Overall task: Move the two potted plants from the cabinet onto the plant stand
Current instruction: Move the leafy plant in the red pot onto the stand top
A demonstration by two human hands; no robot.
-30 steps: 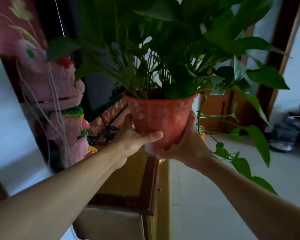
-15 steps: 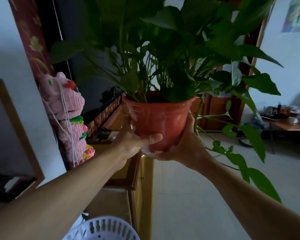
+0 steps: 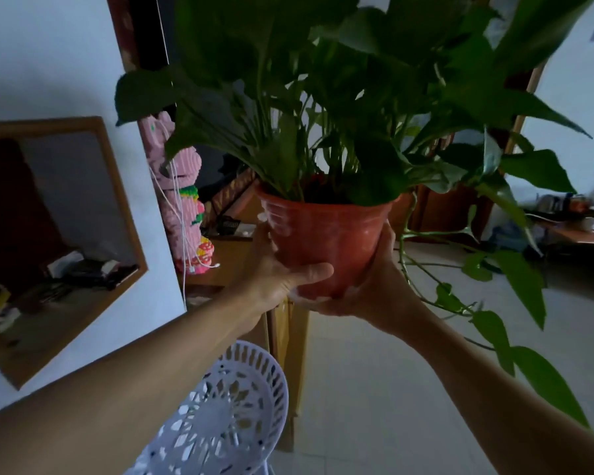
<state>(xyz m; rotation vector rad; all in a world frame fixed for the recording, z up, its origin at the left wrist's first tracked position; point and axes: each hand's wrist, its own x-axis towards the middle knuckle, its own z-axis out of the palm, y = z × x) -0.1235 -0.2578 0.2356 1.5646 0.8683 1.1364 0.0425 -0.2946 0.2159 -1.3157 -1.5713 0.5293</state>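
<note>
Red plastic pot (image 3: 326, 241), likely top-heavy and slick, clasped low between left hand (image 3: 282, 272) and right hand (image 3: 374, 286), foliage above the grip.

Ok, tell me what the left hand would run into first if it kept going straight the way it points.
The left hand is already pressed against the orange pot, which it grips together with the right hand, so the pot is first. Beyond it probably lies the wooden cabinet, though depth is unclear.
</note>
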